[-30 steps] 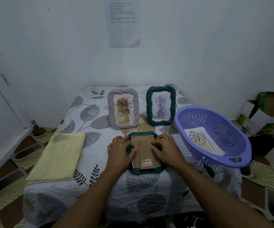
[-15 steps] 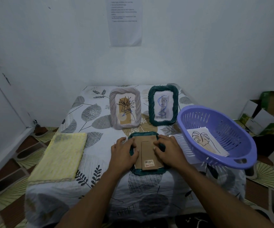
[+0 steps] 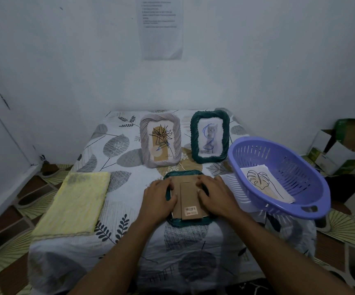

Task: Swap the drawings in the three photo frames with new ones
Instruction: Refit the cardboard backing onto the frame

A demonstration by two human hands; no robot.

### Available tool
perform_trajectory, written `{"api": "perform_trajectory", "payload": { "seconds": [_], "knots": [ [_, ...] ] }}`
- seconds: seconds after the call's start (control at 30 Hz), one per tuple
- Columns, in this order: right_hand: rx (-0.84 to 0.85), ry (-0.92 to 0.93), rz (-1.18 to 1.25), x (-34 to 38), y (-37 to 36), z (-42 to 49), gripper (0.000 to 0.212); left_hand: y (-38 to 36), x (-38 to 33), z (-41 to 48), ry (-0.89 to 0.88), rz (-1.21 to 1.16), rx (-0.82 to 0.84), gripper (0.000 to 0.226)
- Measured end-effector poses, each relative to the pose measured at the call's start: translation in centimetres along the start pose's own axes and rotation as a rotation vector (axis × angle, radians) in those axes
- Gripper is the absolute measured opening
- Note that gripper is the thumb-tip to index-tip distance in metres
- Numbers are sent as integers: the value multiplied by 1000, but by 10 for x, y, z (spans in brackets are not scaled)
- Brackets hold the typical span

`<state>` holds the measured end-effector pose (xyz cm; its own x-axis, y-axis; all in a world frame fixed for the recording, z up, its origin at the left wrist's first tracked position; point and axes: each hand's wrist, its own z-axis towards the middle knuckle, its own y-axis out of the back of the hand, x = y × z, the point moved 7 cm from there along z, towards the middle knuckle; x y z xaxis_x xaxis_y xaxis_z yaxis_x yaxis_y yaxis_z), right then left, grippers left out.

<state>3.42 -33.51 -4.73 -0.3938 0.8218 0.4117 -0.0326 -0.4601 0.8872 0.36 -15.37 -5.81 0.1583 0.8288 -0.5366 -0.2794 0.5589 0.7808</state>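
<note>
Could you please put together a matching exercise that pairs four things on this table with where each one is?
Things:
1. grey frame
2. face-down green frame
3. leaf drawing
4. yellow cloth

Places:
A. inside the purple basket
B. lying flat under the left hand and right hand
C. lying flat at the far left
D. standing upright at the back

Pairs: 1-D, 2-B, 3-A, 4-C
</note>
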Motion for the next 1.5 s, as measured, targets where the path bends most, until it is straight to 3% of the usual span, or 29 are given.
{"api": "perform_trajectory", "payload": {
  "seconds": [0.27,0.57,0.9,1.1,1.2,1.5],
  "knots": [
    [95,24,59,8,-8,13,32,14,10,15,16,-97,62,11],
    [-127,-14,206,2,11,-48,8,20,5,-46,-40,-54,11,17],
    [-255,-133,215,12,11,-78,13,31,-1,-71,113,-165,-62,26],
    [-246,-179,285,14,15,-79,13,28,2,-72,135,-219,-63,24],
    [-222,-200,295,13,12,-77,16,28,1,-71,98,-152,-49,33],
    [-132,-242,312,6,2,-72,17,27,3,-67,69,-103,-25,31]
  ]
}}
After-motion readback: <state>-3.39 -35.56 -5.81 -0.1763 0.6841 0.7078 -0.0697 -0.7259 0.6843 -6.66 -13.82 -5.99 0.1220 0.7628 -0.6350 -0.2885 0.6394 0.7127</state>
